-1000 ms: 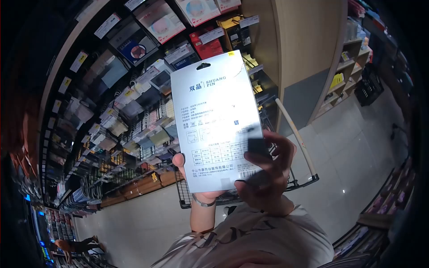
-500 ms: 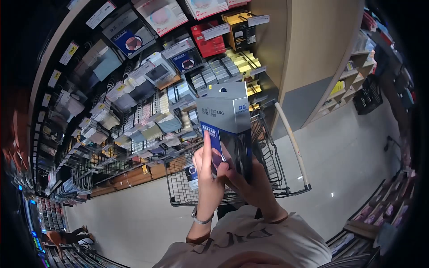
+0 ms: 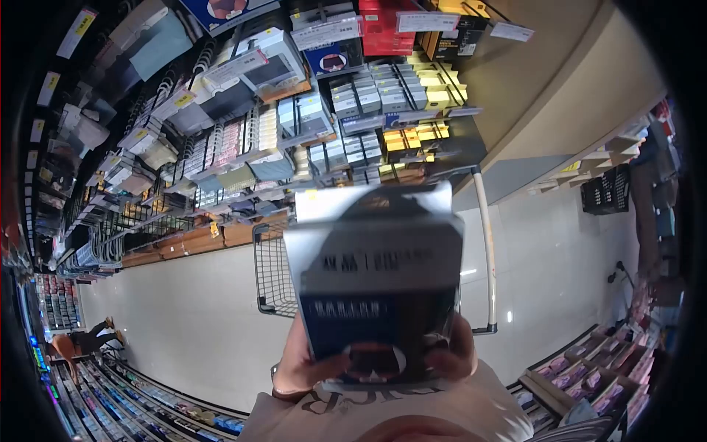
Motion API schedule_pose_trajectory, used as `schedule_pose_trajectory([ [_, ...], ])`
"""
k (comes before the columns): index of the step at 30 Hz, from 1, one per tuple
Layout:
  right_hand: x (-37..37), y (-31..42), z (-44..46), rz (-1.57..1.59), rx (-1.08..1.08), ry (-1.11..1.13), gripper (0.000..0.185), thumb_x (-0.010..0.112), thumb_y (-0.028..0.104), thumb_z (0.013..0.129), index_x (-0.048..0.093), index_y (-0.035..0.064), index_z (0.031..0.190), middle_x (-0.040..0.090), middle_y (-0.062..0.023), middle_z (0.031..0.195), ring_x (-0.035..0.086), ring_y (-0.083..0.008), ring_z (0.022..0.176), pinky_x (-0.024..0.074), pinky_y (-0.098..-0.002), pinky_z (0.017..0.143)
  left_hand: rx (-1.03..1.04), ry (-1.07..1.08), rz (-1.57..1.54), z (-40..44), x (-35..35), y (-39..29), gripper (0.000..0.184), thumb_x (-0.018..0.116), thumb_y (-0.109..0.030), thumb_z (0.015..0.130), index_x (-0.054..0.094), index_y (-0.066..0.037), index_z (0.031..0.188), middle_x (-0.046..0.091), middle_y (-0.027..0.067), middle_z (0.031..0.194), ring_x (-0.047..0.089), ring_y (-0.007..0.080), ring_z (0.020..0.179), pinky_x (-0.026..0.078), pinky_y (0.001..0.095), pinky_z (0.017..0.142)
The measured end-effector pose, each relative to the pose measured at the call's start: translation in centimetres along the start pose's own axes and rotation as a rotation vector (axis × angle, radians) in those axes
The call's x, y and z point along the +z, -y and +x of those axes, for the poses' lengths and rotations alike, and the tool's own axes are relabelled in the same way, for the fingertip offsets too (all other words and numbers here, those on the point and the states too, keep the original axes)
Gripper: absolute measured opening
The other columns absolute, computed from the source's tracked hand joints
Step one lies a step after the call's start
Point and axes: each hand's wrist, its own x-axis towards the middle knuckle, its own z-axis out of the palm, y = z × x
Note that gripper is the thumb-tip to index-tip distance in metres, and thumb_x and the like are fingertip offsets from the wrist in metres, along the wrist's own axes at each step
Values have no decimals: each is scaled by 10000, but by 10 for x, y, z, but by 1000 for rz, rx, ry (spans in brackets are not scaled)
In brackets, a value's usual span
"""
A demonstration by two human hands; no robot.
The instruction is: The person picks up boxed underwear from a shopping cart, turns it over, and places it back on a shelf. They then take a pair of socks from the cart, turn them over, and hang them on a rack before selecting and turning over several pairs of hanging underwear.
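A box with a silver-grey top and dark blue front [image 3: 368,283] is held up close to the camera, its front face toward me and slightly blurred. My left hand [image 3: 305,365] grips its lower left side, thumb across the front. On the lower right side, my right hand [image 3: 454,352] holds it the same way. The box's front shows a pale oval picture between the thumbs. Fingers behind the box are hidden. Part of a black wire shopping cart [image 3: 274,272] shows behind the box.
Hanging boxed goods [image 3: 361,96] fill the shelf rack ahead and to the left. The cart's pale handle [image 3: 486,243] stands at the right. A black basket [image 3: 605,190] sits on the floor at the far right. A person [image 3: 74,343] is at the far left.
The box has turned from its printed back to its front, and now sits nearer the camera, with a hand on each side. The view has shifted, bringing the rack's lower rows higher.
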Motion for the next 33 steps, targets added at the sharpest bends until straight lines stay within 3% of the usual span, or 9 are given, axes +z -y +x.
schedule_pose_trajectory([
  [4,-9,8,6,-81,12,111,642,666,52,828,419,-81,1404,603,-183,1278,604,-249,1152,493,-352,967,47,230,271,10,-31,-3,649,748,98,776,475,57,1364,649,200,1237,661,236,1109,560,368,898],
  [6,-9,10,25,-117,48,73,660,680,43,829,405,-66,1418,592,-167,1284,585,-234,1153,473,-348,983,162,189,348,33,-37,-7,660,768,82,775,476,60,1365,669,189,1193,666,217,1071,558,348,885],
  [8,-7,7,57,-183,62,-8,680,693,33,830,390,-50,1432,580,-150,1290,567,-220,1154,454,-344,999,273,67,461,59,-31,-17,598,785,21,807,496,50,1330,695,163,1116,678,189,1017,556,324,869],
  [10,-7,-3,100,-318,41,-123,701,707,24,831,376,-34,1446,569,-134,1296,549,-206,1155,434,-340,1015,124,-66,389,90,-53,-8,522,771,-3,837,511,41,1289,700,147,1088,691,178,963,569,314,829],
  [13,-17,-23,193,-613,-109,-280,448,694,13,869,542,2,1290,650,-75,1127,582,-135,1032,475,-307,925,24,-325,379,163,-84,4,355,723,-22,894,537,40,1190,714,129,985,724,163,789,603,273,651],
  [15,-35,-37,252,-564,-202,-325,340,692,31,899,593,-8,1221,675,-55,1030,595,-118,961,484,-287,888,62,-441,193,216,-94,-6,339,725,-33,894,544,48,1169,718,127,961,736,175,781,613,274,631],
  [21,-46,-1,368,-524,-344,-243,332,689,42,925,591,-8,1239,692,-55,1108,614,-108,1014,493,-276,913,413,-432,451,326,-141,-39,343,790,-103,859,613,22,1125,723,102,981,721,159,828,581,271,701],
  [26,-79,-32,403,-440,-385,-205,364,683,-23,906,575,-3,1253,670,-36,1100,620,-116,1023,497,-285,929,496,-443,567,353,-169,-30,484,863,-157,775,623,-2,1165,731,106,967,705,164,869,556,303,759],
  [33,-103,-45,409,-491,-454,-224,386,751,-48,838,581,-9,1182,680,-34,1088,635,-118,990,509,-283,909,568,-363,586,363,-172,-30,461,887,-141,746,640,8,1106,740,104,930,705,156,814,557,286,727],
])
